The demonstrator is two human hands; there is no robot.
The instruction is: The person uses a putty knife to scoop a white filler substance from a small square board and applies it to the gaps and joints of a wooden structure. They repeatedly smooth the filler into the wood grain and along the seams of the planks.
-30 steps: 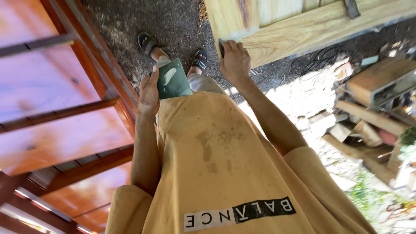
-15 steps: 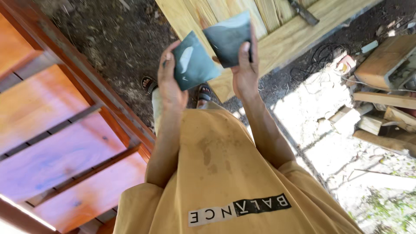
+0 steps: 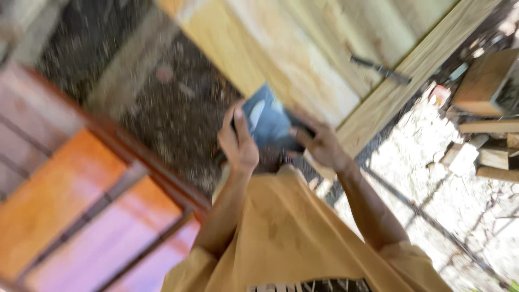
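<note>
Holding a dark blue-grey sheet (image 3: 268,123) at chest height, we pinch its left edge with our left hand (image 3: 238,141) and its right edge with our right hand (image 3: 323,146). Pale wooden boards (image 3: 303,59) lie beyond; dirt ground (image 3: 162,92) lies open at left. View blurred.

Outdoor building site: pale timber planks (image 3: 303,59), dirt ground (image 3: 178,103), stacked offcuts (image 3: 486,81).

I have one view only, from the head camera: it looks steeply down the wearer's own chest, close on both raised hands (image 3: 281,140), with the ground well below.
</note>
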